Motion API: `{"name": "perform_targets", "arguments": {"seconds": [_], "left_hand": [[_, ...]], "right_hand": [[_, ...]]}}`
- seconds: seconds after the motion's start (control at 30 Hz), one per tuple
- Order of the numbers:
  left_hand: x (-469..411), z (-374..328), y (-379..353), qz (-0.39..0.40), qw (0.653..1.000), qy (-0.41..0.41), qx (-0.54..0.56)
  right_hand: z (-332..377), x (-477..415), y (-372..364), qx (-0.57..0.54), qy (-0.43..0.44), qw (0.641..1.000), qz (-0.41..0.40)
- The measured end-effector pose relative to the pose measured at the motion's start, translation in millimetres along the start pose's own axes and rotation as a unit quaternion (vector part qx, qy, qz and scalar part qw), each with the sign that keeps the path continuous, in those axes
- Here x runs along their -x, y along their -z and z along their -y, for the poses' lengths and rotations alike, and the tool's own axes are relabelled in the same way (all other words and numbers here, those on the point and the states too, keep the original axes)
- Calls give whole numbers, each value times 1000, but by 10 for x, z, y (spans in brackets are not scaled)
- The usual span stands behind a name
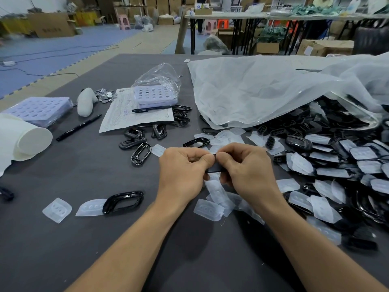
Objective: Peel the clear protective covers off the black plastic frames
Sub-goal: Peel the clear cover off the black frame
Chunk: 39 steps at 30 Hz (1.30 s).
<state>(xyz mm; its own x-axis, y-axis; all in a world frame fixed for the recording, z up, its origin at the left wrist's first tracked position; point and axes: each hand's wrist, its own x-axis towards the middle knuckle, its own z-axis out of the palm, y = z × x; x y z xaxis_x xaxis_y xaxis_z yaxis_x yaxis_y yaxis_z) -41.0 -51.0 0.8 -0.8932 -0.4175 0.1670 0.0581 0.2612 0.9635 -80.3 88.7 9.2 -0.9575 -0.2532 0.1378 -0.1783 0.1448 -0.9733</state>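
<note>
Two hands — left (182, 166), right (247, 167) — pinch one frame (213, 170) at centre, above the table (84, 239); a cover (215, 187) hangs just below it. Covered frames (336, 165) pile at 3 o'clock, the bag (273, 91) at 1 o'clock.

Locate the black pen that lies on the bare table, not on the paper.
Head view, left side: the black pen lies slanted between the white roll and the paper sheet.
</note>
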Motion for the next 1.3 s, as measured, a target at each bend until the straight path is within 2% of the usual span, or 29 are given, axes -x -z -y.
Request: {"name": "perform_targets", "arguments": {"seconds": [0.3, 0.47, 0.6, 0.7, 0.87, 1.1, 1.3], "left_hand": [[-38, 21, 14, 20, 998, 53, 35], [-67, 46, 55, 29, 999, 40, 2], [-81, 22, 120, 105, 992, 52, 43], [-108, 3, 164, 142, 984, 80, 76], [-127, -24, 177, 134, 976, 135, 107], [-110, -4, 160, 136, 976, 119, 123], [-95, -3, 125, 120, 982, 115, 90]], "right_hand": [[-32, -18, 16, -56, -47, 997, 26], [-23, -13, 63, -29, -15, 998, 45], [-41, -70, 112, -20, -23, 999, 13], [-40, -100, 162, -56, -35, 997, 36], [-40, -107, 171, -99, -65, 990, 72], [-51, -98, 144, -53, -40, 997, 36], [-56, -75, 120, -8, -31, 999, 30]]}}
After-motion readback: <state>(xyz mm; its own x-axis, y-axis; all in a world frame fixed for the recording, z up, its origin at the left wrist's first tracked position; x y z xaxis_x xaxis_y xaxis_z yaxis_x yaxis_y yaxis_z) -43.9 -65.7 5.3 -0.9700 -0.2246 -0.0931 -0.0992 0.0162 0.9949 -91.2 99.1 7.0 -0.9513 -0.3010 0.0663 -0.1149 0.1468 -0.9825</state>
